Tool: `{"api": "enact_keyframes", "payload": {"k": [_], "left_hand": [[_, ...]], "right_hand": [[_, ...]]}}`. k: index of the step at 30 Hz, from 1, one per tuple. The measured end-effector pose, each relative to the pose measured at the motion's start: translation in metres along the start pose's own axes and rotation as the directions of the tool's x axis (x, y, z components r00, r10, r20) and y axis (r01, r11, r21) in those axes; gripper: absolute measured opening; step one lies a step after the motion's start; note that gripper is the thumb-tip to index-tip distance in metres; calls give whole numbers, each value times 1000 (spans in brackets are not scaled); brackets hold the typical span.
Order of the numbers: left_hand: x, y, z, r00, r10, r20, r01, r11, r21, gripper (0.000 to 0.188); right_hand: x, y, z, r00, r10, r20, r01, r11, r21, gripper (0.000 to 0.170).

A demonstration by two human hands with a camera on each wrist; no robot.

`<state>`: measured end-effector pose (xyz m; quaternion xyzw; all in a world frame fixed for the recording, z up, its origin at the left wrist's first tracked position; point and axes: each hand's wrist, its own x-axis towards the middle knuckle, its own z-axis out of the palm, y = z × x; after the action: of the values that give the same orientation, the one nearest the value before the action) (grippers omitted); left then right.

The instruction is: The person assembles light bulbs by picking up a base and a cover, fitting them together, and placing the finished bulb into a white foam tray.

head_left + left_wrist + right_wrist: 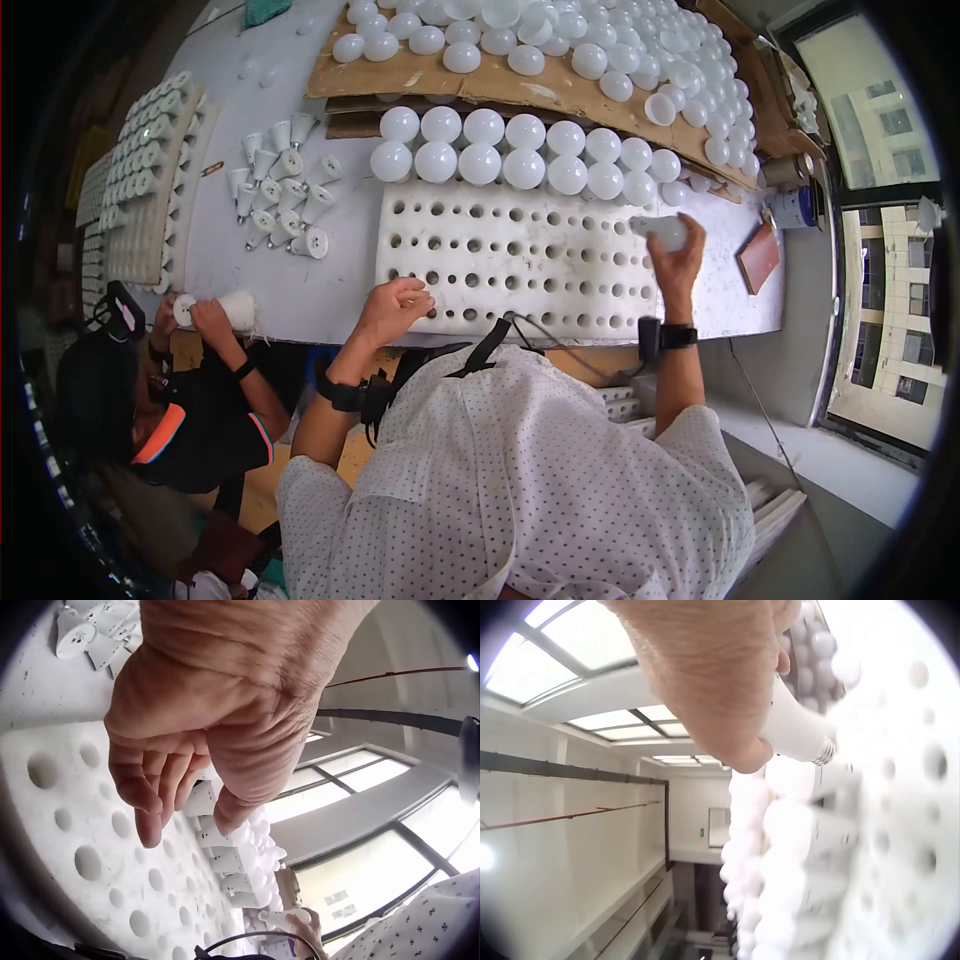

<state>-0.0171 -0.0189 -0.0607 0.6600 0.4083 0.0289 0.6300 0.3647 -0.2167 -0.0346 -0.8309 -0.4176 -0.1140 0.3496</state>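
In the head view my right hand (677, 255) grips a white bulb body (664, 232) above the right end of a white foam board (500, 235) full of holes. The right wrist view shows that body (799, 731) tilted, its threaded metal end pointing toward the board. Two rows of bulbs with round white domes (480, 164) stand along the board's far edge. Over the board's near left part hangs my left hand (392, 308), fingers loosely bent with nothing between them; in the left wrist view this hand (202, 712) is above the holes.
Loose white cones (290, 200) lie left of the board. Many domes (526, 60) cover cardboard (400, 78) behind it. At left, another person (200, 390) holds a white part near stacked trays (150, 180). A reddish-brown block (759, 257) lies at right.
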Motion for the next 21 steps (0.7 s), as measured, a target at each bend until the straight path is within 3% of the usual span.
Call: {"api": "enact_keyframes", "payload": {"k": [1,4,6,7,10,12,14,16,18,20,21], "left_hand": [[6,-8,-1,1000,2,20,-4,998,64,34],[21,-2,4,1000,-2,28,0,997,73,34],[24,1,6,999,-30,22,29,998,58,33],[23,-8,3,999,-44,-7,44,999,11,32],[6,-20,-10,988,-111,-109,106,993,-53,31],[-1,-24,-21,968,-168,-189,158,985,-67,30],[-9,-38,-30,909,-267,-320,252,964,-86,28],[-5,-56,-32,909,-166,-382,157,986,-55,24],[-6,-71,-37,882,-50,-469,69,997,24,22],[-9,-62,-42,820,-26,-572,108,988,109,24],[-13,-62,-43,766,14,-642,119,979,164,25]], "right_hand": [[12,15,-3,991,130,-33,-132,989,-60,56],[36,63,20,996,73,58,-58,973,-222,61],[43,69,39,974,121,190,-79,973,-215,66],[46,68,44,978,49,201,-17,988,-157,67],[62,79,39,960,28,279,5,993,-117,57],[90,82,26,983,77,167,-90,993,73,42],[128,68,25,983,121,135,-130,990,61,38],[171,70,42,977,-99,189,106,994,-27,37],[197,66,63,947,-78,311,182,930,-320,35],[212,77,82,861,28,507,194,905,-380,28],[217,109,99,875,-39,483,247,894,-373,22]]}}
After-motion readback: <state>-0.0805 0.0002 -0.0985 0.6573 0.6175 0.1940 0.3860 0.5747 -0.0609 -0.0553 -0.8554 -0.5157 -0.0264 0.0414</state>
